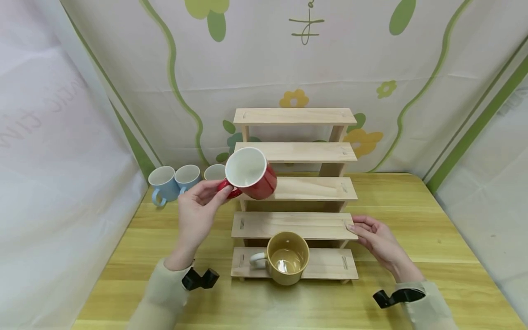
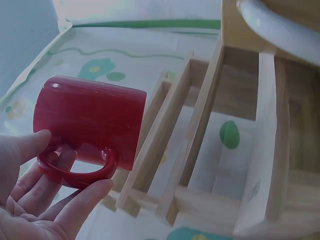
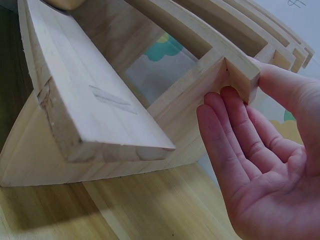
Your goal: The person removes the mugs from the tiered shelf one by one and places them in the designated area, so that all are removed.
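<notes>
My left hand (image 1: 197,215) pinches the handle of a red mug (image 1: 265,184) with a white inside. The mug is in the air, tilted, in front of the upper tiers of a wooden stepped rack (image 1: 294,224). In the left wrist view thumb and fingers are around the handle of the red mug (image 2: 90,115). At the rack's right side, my right hand (image 1: 381,245) grips the end of the second tier from the bottom. The right wrist view has its thumb over the board and the fingers (image 3: 235,135) beneath. A mustard-yellow mug (image 1: 288,270) stands on the lowest tier, its pale handle pointing left.
Light blue mugs (image 1: 165,184) stand in a row at the back left of the wooden table (image 1: 429,243); one is partly behind the left hand and red mug. A white patterned curtain (image 1: 255,59) hangs behind the rack and along both sides.
</notes>
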Demonstrator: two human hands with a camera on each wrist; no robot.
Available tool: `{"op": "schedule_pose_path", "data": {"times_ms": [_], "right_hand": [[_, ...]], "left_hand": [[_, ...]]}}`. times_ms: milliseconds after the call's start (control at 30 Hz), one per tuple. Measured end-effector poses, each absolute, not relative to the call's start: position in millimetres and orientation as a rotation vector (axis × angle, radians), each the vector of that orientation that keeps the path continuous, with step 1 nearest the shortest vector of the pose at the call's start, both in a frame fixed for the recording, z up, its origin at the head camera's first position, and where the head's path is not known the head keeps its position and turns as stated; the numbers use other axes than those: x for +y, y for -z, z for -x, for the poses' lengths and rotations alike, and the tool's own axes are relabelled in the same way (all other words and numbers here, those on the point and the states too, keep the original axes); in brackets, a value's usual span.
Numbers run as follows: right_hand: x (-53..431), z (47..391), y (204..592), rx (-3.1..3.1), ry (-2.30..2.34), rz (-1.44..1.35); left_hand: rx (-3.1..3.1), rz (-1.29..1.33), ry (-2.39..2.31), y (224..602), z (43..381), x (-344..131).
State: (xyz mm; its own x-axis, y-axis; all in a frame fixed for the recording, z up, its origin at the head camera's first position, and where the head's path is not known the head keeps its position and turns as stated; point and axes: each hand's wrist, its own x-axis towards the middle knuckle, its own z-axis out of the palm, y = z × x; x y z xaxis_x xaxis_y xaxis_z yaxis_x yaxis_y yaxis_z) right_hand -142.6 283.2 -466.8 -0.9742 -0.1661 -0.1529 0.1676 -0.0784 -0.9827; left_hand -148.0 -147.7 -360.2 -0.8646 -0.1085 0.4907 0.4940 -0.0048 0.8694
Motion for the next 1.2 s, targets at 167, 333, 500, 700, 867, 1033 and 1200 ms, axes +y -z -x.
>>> {"op": "schedule_pose_path", "data": {"times_ms": [167, 333, 500, 700, 867, 1033, 1200], "right_hand": [[283, 142, 467, 1.966, 2.155, 0.008], [283, 142, 468, 1.969, 2.151, 0.010], [284, 142, 468, 1.963, 2.155, 0.008], [284, 143, 467, 1.968, 2.148, 0.005], [284, 143, 468, 1.965, 2.150, 0.010], [284, 143, 469, 1.964, 2.148, 0.022], [285, 143, 469, 1.986, 2.128, 0.005]], "left_hand": [[-1.865, 0.305, 1.881, 362, 146, -163], [-1.867, 0.226, 1.856, 367, 143, -176], [-1.792, 0.157, 1.902, 373, 141, -189], [-1.734, -0.023, 1.890, 380, 137, -207], [-1.655, -0.170, 1.911, 393, 134, -221], [-1.562, -0.280, 1.931, 407, 132, -232], [-1.558, -0.375, 1.919, 420, 131, -243]]}}
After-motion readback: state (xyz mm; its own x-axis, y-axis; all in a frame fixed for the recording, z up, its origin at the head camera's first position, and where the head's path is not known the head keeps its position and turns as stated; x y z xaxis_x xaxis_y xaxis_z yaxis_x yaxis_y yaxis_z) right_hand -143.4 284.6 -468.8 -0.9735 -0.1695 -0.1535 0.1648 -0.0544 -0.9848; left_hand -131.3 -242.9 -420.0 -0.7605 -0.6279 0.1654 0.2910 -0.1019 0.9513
